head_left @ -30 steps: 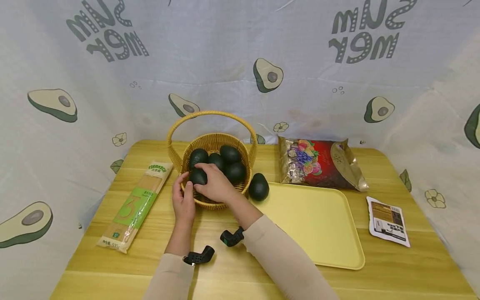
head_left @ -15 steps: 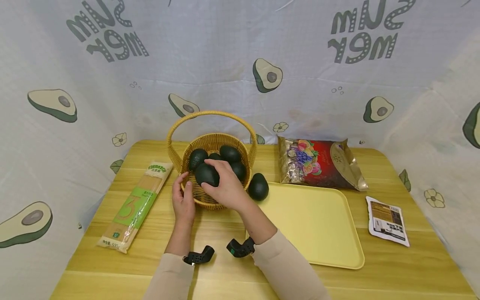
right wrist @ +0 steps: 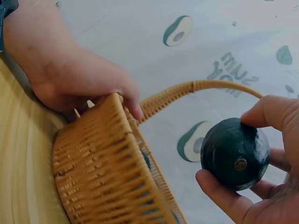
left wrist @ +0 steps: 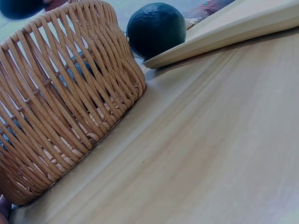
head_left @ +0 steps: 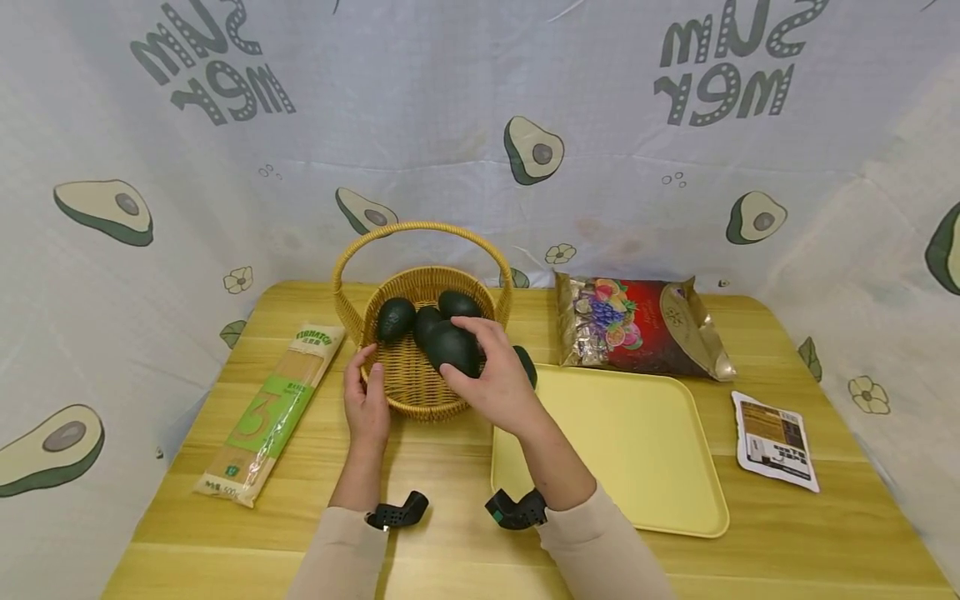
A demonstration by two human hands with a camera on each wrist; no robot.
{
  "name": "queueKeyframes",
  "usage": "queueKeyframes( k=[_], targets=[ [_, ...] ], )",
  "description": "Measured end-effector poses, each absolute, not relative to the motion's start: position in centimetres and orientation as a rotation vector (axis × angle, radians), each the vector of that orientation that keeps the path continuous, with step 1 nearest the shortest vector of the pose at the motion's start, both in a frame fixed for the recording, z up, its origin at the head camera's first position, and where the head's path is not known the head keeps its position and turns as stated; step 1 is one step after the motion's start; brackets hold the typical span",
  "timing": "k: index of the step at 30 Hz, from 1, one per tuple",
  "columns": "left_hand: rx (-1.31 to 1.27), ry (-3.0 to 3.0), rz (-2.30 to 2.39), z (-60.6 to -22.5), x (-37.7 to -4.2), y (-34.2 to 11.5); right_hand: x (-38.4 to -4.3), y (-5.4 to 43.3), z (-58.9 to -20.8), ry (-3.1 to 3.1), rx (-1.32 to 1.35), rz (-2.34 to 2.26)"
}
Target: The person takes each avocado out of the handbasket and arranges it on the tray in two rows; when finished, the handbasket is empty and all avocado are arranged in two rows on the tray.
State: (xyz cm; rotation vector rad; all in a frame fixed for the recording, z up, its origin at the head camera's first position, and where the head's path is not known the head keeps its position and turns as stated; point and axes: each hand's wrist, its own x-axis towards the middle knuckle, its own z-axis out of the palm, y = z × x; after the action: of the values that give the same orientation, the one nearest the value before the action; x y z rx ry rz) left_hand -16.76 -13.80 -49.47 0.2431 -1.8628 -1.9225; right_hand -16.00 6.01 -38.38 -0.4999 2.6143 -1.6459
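My right hand (head_left: 501, 382) holds a dark green avocado (head_left: 452, 348) over the right side of the wicker basket (head_left: 411, 385). In the right wrist view, thumb and fingers wrap the held avocado (right wrist: 236, 154), its stem end showing. My left hand (head_left: 366, 408) grips the basket's left front rim, a digit hooked over the edge in the right wrist view. Several avocados (head_left: 395, 319) lie inside the basket, some partly hidden by the held one. Another avocado (left wrist: 156, 30) rests at the tray's corner, beside the basket; my right hand covers part of it in the head view.
A yellow tray (head_left: 622, 450) lies right of the basket. Behind it is a red and gold bag (head_left: 637, 325) with fruit pictures. A pack of spaghetti (head_left: 273, 408) lies left, and a small white pouch (head_left: 776, 442) at far right. The basket's tall handle (head_left: 423, 225) arches overhead.
My right hand has lifted an avocado from the basket's left front and carried it rightward, baring the woven floor there. My left hand stays at the rim.
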Motion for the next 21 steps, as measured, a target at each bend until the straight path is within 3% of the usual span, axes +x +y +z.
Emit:
queueKeyframes(
  k=[21],
  targets=[
    [0.247,-1.852,-1.959,-49.7,-16.8,-13.9,-14.8,15.2,-38.9,2.759,-0.190,-1.607]
  ],
)
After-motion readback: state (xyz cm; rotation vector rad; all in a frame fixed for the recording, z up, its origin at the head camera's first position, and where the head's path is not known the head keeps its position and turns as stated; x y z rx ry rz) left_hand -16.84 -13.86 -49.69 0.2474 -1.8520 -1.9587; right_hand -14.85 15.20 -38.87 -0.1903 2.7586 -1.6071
